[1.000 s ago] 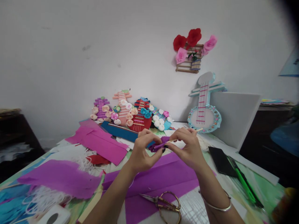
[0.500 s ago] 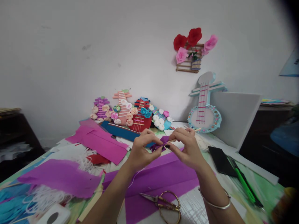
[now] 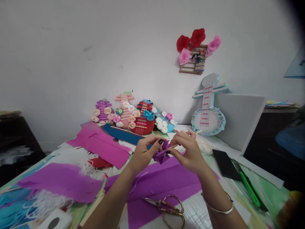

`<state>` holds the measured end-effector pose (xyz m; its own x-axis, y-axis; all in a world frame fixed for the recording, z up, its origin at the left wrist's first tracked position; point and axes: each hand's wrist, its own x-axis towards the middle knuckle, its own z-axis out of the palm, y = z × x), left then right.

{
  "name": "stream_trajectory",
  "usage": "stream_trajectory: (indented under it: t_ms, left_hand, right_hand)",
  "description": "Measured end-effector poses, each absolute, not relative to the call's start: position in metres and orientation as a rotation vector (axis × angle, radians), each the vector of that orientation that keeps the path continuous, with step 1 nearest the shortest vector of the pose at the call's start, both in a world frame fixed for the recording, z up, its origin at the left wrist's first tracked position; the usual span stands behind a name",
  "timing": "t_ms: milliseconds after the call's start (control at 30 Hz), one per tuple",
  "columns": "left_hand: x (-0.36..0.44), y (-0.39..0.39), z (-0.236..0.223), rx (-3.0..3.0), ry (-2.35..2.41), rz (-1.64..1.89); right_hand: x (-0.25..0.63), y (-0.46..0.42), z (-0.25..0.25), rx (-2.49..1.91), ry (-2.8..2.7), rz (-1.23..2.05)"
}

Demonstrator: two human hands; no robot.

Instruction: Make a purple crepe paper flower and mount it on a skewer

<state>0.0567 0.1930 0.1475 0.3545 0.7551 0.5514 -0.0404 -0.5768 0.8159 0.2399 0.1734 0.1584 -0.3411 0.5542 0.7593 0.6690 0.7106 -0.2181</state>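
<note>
Above a purple crepe paper sheet [image 3: 164, 181], both hands meet at a small bunched purple paper piece [image 3: 161, 157]. My left hand [image 3: 144, 154] pinches it from the left, thumb on top. My right hand [image 3: 188, 154] grips a thin wooden stick [image 3: 199, 132], whose upper end sticks out past the fingers at the right. The stick's other end lies against the purple paper; exactly how it meets it is partly hidden. A white string [image 3: 140, 178] lies on the sheet below. Scissors [image 3: 164, 205] with gold-coloured handles rest near the front edge of the sheet.
Pink paper [image 3: 102, 143], another purple piece [image 3: 63, 181] and white string bundles [image 3: 47, 202] lie to the left. A black phone [image 3: 226, 163] and a green cutter [image 3: 250, 189] are at right. Several decorated model instruments [image 3: 143, 122] stand along the wall.
My left thumb has lifted and moved onto the upper side of the purple paper piece, which has turned and shows more folds. The string has come down onto the sheet. The scissors stay put.
</note>
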Motion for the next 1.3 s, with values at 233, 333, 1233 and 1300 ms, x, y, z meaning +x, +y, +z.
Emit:
stream_trajectory:
  t_ms: [233, 333, 1233, 1300]
  left_hand:
    - [0.058, 0.199, 0.147, 1.648, 0.618, 1.196]
    - [0.059, 0.198, 0.148, 1.622, 0.624, 1.286]
    - [0.064, 0.19, 0.142, 1.827, 0.364, 1.507]
    - [0.065, 0.188, 0.141, 1.919, 0.438, 1.581]
  right_hand:
    - [0.236, 0.174, 0.157, -0.914, -2.043, -0.188]
    - [0.236, 0.173, 0.158, -0.902, -2.034, -0.203]
    - [0.23, 0.165, 0.163, -0.955, -1.853, -0.176]
    - [0.229, 0.163, 0.163, -0.992, -1.828, -0.143]
